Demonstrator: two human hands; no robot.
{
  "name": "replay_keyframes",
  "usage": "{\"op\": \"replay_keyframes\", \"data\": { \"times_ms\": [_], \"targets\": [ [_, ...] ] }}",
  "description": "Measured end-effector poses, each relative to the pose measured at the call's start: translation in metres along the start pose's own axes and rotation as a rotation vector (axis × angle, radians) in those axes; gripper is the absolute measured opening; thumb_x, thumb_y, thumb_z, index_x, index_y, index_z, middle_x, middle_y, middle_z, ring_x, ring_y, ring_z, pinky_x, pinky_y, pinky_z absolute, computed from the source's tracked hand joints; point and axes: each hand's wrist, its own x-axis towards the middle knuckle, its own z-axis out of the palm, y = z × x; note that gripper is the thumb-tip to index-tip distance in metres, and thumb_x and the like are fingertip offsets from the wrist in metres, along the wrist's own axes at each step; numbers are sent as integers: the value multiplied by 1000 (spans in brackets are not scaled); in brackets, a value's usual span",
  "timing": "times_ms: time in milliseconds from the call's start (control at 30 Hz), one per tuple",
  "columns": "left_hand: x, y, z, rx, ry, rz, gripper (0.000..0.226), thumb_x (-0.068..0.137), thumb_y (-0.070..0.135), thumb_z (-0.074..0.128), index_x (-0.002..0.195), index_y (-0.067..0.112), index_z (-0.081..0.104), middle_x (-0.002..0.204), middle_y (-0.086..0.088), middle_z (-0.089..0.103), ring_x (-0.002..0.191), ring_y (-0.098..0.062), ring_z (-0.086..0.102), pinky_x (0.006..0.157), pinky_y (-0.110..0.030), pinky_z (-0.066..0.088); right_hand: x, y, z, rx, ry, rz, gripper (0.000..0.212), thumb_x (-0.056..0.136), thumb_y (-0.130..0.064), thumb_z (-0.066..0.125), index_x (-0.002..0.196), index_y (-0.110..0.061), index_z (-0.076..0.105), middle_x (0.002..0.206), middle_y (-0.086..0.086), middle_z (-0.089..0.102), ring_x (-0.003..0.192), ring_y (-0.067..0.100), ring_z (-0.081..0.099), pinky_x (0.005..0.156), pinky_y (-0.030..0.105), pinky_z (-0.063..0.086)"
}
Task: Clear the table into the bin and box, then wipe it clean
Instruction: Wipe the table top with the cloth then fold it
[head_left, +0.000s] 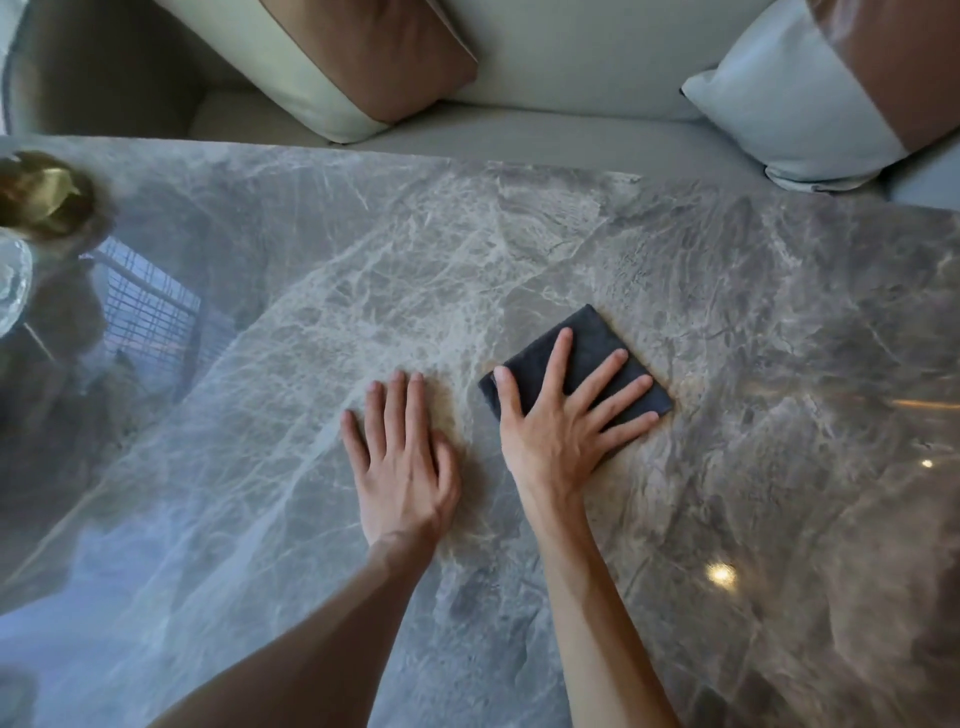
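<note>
Though not yet finished, step: wiping; clearing looks done, bin and box out of view.
Far left: brass ornament (42, 196) and glass piece (12, 283) at the worktop (779, 322) edge, apart from both hands.
Left of centre: left hand (404, 460) flat on bare stone, fingers (397, 402) straight, holding nothing.
Right of centre: right hand (560, 434) spread on the dark folded cloth (593, 332), fingers straight, pressing it down.
Next: steady pressure, sweep over unwiped stone, stopping short of the brass ornament.
</note>
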Motion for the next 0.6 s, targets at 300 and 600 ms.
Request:
{"op": "replay_keyframes", "data": {
  "times_ms": [300, 600],
  "targets": [
    [-1, -1, 0, -47, 31, -4, 67, 89, 31, 34, 152, 20, 13, 162, 0, 14, 151, -20, 4, 121, -52, 4, -25, 36, -4, -117, 84, -331, 61, 86, -73, 33, 143, -51, 28, 158, 10, 25, 145, 47, 11, 113, 66, 9],
    [1, -1, 1, -6, 5, 0, 69, 89, 33, 33, 153, 20, 9, 162, 0, 10, 151, -21, 1, 121, -53, 2, 74, 45, -11, -111, 37, -23, 69, 82, -78, 23, 145, -51, 19, 161, 16, 10, 143, 52, 1, 108, 72, 4]
  ]
}}
